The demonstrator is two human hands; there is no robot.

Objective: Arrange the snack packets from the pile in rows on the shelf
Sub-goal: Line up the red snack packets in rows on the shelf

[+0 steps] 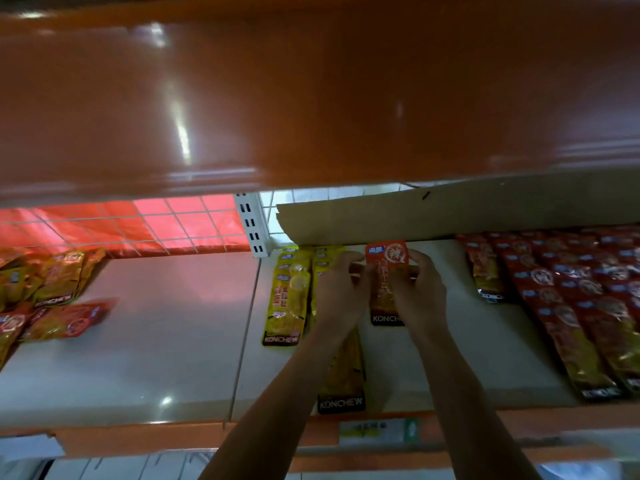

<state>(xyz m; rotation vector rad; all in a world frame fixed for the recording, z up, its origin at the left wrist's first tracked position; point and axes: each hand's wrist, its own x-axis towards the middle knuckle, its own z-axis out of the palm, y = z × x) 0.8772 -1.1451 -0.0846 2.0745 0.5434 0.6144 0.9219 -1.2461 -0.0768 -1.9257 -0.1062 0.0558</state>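
Both my hands hold a red snack packet (387, 258) at the back of the white shelf (166, 341). My left hand (341, 285) pinches its left edge and my right hand (417, 289) grips its right side. Left of it lie rows of yellow packets (289, 299), one row running under my left forearm to the front edge (341, 382). Overlapping rows of red packets (571, 299) fill the shelf's right part. The loose pile of yellow and red packets (52, 296) lies at the far left.
An orange upper shelf (311, 91) hangs low overhead. A cardboard sheet (450, 213) leans along the back on the right, with a white slotted upright (254, 226) and wire grid (156, 223) to its left. The orange front lip carries a price label (377, 433).
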